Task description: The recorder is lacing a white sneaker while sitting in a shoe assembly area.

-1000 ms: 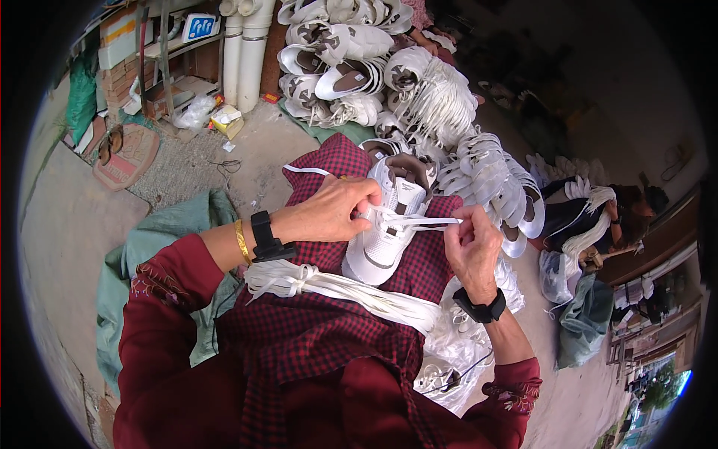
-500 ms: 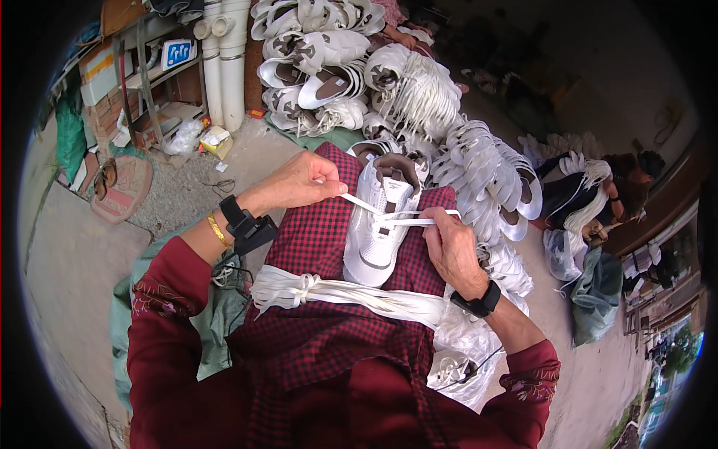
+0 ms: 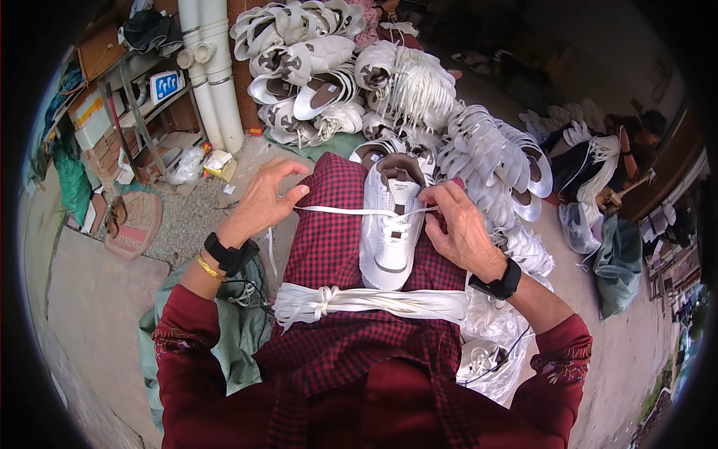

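A white sneaker [image 3: 389,238] rests on the red-and-black checked cloth [image 3: 329,251] over my lap, its toe toward me and its brown-lined opening facing away. A white shoelace [image 3: 336,211] runs through its eyelets and stretches out to the left. Thumb and forefinger of my left hand [image 3: 263,198] are spread apart beside that lace, whose loose end hangs below the hand. Close against the shoe's right side, my right hand [image 3: 460,228] pinches the lace's other side. Nearer to me, a bundle of white laces [image 3: 366,303] is tied across my lap.
White shoe uppers [image 3: 321,63] are heaped ahead and to the right. White pipes [image 3: 217,90] and a cluttered shelf [image 3: 153,108] stand at the far left. A green sack [image 3: 243,329] lies left of my lap, clear plastic bags [image 3: 493,337] right. Another person sits at the far right.
My left hand has moved left and its fingers have parted, with the lace drawn out long. My right hand has come in closer to the shoe. The view has shifted slightly.
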### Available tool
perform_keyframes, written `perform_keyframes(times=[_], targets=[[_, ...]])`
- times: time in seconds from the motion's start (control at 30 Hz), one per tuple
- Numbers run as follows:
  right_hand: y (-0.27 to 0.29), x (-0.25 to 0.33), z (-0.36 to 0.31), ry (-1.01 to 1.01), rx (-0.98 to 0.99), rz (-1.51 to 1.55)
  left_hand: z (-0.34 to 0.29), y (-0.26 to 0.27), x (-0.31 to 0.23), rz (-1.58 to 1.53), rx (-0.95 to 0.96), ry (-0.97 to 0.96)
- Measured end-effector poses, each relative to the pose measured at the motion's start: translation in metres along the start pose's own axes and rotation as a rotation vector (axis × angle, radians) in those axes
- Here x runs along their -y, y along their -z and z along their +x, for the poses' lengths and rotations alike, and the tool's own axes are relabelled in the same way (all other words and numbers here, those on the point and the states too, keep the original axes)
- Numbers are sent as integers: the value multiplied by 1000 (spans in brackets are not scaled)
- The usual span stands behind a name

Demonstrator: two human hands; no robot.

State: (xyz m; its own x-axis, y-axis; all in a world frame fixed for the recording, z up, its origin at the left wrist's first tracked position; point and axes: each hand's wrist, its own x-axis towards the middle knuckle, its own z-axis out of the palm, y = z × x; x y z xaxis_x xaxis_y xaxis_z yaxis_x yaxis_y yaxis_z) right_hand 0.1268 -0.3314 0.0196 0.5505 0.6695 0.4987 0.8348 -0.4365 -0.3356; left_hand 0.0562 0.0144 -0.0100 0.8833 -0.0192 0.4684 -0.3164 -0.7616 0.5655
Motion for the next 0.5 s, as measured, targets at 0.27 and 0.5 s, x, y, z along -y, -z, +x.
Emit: perform_keyframes(times=[0.27,0.5], targets=[[-7,0,17,284,170,-146,7,-71,-55,31,101,-402],[-14,-11,8,231,185,-33,31,-53,-79,-333,360,-76]])
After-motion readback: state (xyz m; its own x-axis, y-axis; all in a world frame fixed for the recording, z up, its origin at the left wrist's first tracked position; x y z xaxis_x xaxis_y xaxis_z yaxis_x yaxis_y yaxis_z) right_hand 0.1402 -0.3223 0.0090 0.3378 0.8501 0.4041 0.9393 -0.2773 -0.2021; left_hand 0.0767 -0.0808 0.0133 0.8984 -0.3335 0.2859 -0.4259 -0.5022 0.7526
